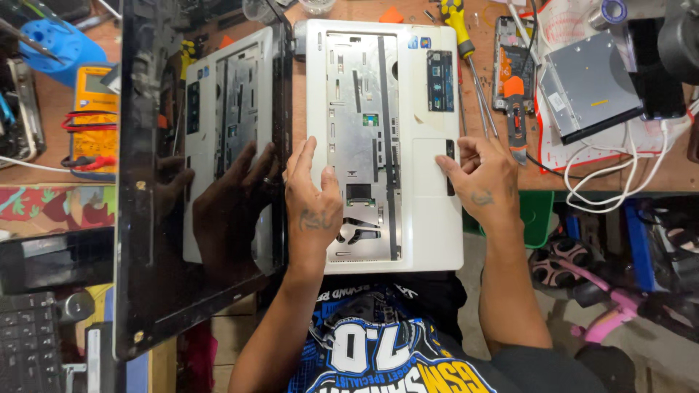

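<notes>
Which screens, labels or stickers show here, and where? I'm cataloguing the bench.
Laptop screen: left of the left hand, opened flat, glossy black, dark.
Stickers: palm rest's far right corner, small blue squares.
Multimeter: far left, yellow, grey display.
Optical drive label: right, small white patch.

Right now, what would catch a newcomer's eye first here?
The white laptop base with its keyboard removed, bare metal showing, lies at centre; the left hand and right hand both rest on it. Its glossy black screen stands open on the left, mirroring them. A yellow-handled screwdriver lies behind.
</notes>
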